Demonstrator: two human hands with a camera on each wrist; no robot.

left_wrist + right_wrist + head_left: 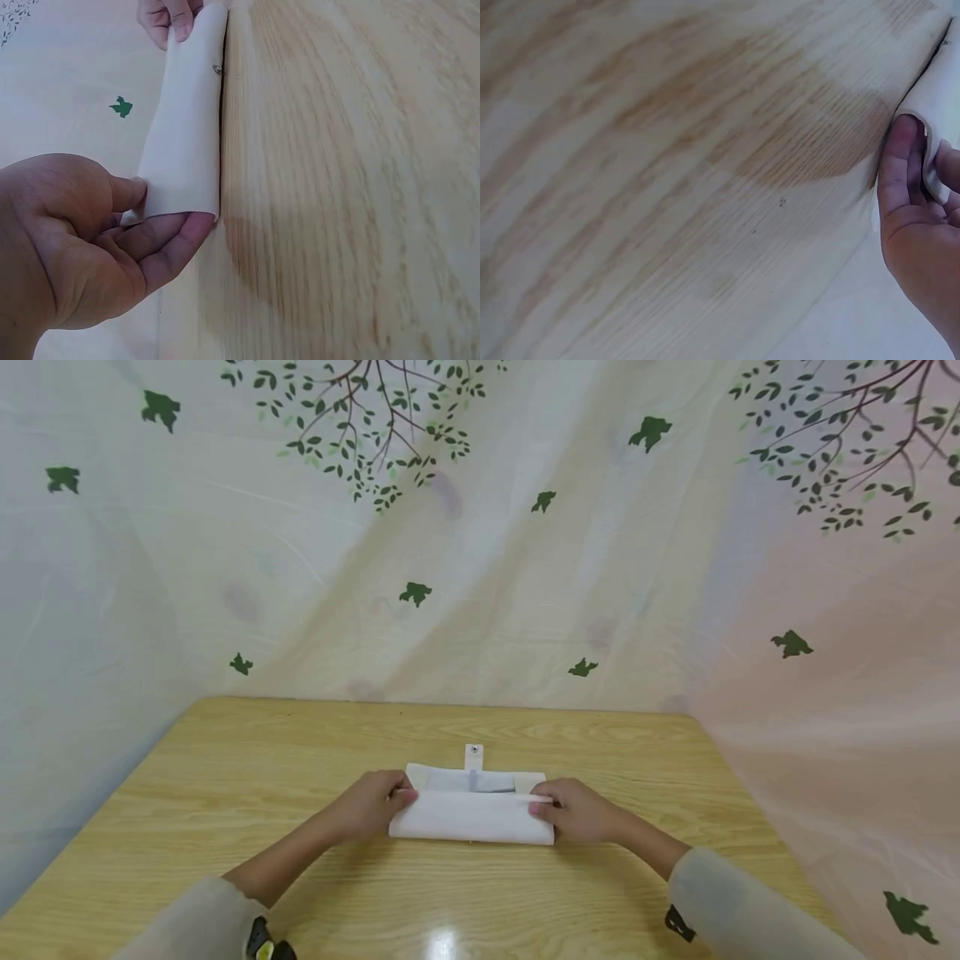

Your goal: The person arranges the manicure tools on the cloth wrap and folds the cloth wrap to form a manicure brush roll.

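Note:
A white folded pouch (471, 818) with a snap strap (474, 756) lies across the wooden table. Its near part is folded over, with the far edge and a pale inner strip showing behind the fold. At its left end my left hand (378, 806) pinches the fold, thumb on top and fingers underneath. The right hand (576, 810) grips the other end in the same way. In the left wrist view, a small metal snap (217, 70) shows on the pouch's lower edge. Only a curled end of the pouch (932, 150) appears in the right wrist view.
The wooden table (300, 727) spreads around the pouch on all sides. Behind it hangs a pale cloth (480, 635) printed with leaves and branches. Light sleeves cover both forearms, and dark objects (678, 923) show beside the cuffs.

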